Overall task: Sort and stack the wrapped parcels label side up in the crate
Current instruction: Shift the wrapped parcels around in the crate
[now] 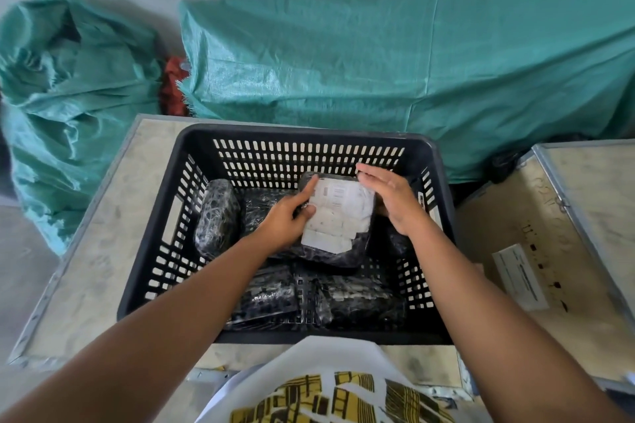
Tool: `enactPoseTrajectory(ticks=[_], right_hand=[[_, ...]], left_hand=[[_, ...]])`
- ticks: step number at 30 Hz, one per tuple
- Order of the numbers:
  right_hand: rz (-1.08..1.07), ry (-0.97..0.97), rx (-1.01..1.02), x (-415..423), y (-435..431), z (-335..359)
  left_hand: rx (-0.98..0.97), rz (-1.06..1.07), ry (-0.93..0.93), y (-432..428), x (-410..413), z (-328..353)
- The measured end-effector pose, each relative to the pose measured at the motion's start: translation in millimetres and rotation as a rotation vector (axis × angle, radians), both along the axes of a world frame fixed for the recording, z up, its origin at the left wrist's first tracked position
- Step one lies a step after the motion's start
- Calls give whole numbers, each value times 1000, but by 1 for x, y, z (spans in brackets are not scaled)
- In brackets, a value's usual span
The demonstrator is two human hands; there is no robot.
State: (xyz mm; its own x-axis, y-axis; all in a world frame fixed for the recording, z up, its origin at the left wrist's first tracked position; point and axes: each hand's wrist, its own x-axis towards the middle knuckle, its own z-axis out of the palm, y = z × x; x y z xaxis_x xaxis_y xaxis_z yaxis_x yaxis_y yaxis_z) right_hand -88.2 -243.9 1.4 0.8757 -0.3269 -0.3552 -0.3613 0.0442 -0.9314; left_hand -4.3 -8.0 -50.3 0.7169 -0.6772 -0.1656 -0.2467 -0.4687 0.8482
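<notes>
A black slotted plastic crate (pixel 165 216) stands on a wooden box top. Inside it lie several parcels wrapped in black film. One parcel (pixel 340 220) rests on top of the others near the middle, its white label facing up. My left hand (pixel 288 216) grips this labelled parcel at its left edge, thumb on the label. My right hand (pixel 391 199) is flat against the parcel's right side, fingers straight and together. Another black parcel (pixel 216 216) stands on edge against the crate's left wall. Two more (pixel 271 292) (pixel 360 299) lie flat on the crate floor near me.
The crate rests on a pale wooden box (pixel 89 251) with metal edging. A second wooden box (pixel 549 233) with a paper label stands to the right. Large green woven sacks (pixel 395 72) (pixel 68 106) lean against the wall behind.
</notes>
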Motion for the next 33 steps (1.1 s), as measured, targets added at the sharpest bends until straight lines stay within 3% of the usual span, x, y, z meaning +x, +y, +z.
enactPoseTrajectory(ticks=[5, 9, 13, 18, 25, 29, 33], right_hand=[[283, 69, -411, -6, 4, -13], [385, 190, -581, 2, 11, -22], [402, 313, -742, 9, 17, -35], [638, 554, -1100, 13, 28, -46], [746, 667, -1252, 16, 40, -45], [792, 678, -1348, 12, 47, -46], [692, 563, -1157, 4, 50, -24]], left_hand=[[37, 111, 198, -15, 3, -4], [127, 72, 246, -24, 0, -6], [319, -94, 170, -26, -8, -14], [564, -140, -36, -40, -28, -23], [711, -205, -152, -42, -35, -39], [827, -323, -501, -36, -32, -47], [784, -402, -388, -26, -28, -58]])
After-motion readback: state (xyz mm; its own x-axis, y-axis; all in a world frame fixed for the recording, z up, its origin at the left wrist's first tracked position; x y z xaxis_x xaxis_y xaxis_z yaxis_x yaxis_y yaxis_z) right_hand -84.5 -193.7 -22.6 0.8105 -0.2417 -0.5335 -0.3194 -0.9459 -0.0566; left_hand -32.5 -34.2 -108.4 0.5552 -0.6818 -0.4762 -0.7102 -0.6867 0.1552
